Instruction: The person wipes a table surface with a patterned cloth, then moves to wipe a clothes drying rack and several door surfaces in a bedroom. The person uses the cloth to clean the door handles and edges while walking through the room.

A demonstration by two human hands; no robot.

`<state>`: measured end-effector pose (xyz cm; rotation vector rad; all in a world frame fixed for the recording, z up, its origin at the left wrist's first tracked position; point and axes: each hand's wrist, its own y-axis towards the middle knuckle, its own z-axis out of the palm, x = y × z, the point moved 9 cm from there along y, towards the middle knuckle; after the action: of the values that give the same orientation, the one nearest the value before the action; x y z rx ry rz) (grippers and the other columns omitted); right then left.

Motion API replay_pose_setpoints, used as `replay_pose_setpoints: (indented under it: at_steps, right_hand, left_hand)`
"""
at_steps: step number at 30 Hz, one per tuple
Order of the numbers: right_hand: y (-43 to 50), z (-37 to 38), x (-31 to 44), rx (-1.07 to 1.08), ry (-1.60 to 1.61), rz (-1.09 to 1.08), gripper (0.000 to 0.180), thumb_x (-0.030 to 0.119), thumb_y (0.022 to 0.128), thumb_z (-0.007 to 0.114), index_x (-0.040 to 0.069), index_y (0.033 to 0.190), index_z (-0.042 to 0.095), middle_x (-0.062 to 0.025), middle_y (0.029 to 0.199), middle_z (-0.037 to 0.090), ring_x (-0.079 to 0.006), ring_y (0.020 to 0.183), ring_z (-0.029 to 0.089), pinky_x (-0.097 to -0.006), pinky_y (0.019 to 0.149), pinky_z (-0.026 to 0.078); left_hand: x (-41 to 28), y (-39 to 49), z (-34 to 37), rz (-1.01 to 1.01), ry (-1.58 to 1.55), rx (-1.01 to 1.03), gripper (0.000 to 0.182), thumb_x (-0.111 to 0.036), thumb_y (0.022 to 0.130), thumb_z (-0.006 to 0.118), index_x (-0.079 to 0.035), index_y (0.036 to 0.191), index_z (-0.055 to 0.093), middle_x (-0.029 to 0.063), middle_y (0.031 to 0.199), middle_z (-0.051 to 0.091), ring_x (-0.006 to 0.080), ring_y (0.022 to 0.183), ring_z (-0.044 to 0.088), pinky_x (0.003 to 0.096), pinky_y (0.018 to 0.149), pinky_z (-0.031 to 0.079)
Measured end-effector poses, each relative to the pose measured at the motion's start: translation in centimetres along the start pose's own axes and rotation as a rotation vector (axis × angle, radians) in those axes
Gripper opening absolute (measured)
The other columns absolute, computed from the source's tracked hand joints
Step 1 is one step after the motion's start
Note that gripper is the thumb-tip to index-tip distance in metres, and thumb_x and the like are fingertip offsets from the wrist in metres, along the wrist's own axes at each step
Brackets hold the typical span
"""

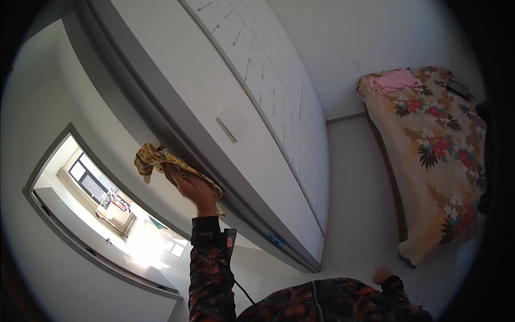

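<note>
My left hand (198, 194) presses a yellow patterned cloth (151, 157) against the grey door frame (161, 114). The cloth is bunched beyond the fingertips, and part of it runs between the palm and the frame. A dark strap with a small device (229, 241) sits at my left wrist. Low on the right, next to my body, my right hand (382, 275) hangs away from the frame. Its fingers look curled, but they are too small and blurred to make out clearly. A strike plate (275, 239), bluish in this light, is set in the frame below my left hand.
A white wall switch (233, 122) and a large white sheet bearing writing (277, 88) are beyond the frame. At right stands a bed with a floral cover (426, 133) and a folded pink cloth (394, 81). Left, another doorway (48, 161) shows a bright window (89, 177).
</note>
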<state>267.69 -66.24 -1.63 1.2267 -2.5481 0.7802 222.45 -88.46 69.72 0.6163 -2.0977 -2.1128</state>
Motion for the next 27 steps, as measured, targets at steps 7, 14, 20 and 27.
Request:
replay_pose_setpoints:
  at_steps: [7, 14, 20, 27]
  right_hand:
    - [-1.3, -4.2, 0.7, -0.055, 0.065, 0.073, 0.027, 0.030, 0.081, 0.058, 0.008, 0.093, 0.070, -0.0187, 0.095, 0.071, -0.0415, 0.094, 0.067, -0.0547, 0.084, 0.053]
    - [-3.8, -6.3, -0.4, -0.024, 0.103, 0.166, 0.027, 0.026, 0.083, 0.057, 0.008, 0.097, 0.071, -0.0190, 0.098, 0.072, -0.0408, 0.096, 0.068, -0.0553, 0.085, 0.052]
    - [-5.8, -5.5, -3.7, -0.019, 0.125, 0.260, 0.029, 0.028, 0.085, 0.057, 0.008, 0.100, 0.071, -0.0164, 0.099, 0.073, -0.0392, 0.096, 0.069, -0.0535, 0.083, 0.054]
    - [-7.3, -4.3, -7.7, 0.103, 0.063, 0.350, 0.025, 0.022, 0.083, 0.059, 0.006, 0.094, 0.075, -0.0188, 0.099, 0.073, -0.0398, 0.096, 0.069, -0.0516, 0.082, 0.056]
  left_hand:
    - [2.3, -10.4, 0.6, -0.102, 0.033, 0.083, 0.058, -0.014, 0.102, 0.031, 0.006, 0.155, 0.022, 0.0320, 0.160, 0.020, 0.0469, 0.150, 0.019, 0.0547, 0.122, 0.018]
    - [2.0, -9.5, 0.4, -0.115, 0.065, 0.093, 0.058, -0.021, 0.106, 0.032, 0.003, 0.156, 0.018, 0.0297, 0.161, 0.017, 0.0447, 0.151, 0.016, 0.0546, 0.125, 0.014]
    - [-0.2, -2.4, 0.6, -0.043, 0.050, 0.046, 0.055, -0.019, 0.107, 0.032, 0.004, 0.156, 0.020, 0.0282, 0.161, 0.021, 0.0438, 0.150, 0.021, 0.0531, 0.124, 0.019]
    - [-3.0, -5.3, 1.6, 0.123, 0.133, 0.067, 0.056, -0.016, 0.103, 0.031, 0.005, 0.154, 0.026, 0.0277, 0.160, 0.025, 0.0440, 0.149, 0.023, 0.0535, 0.124, 0.020]
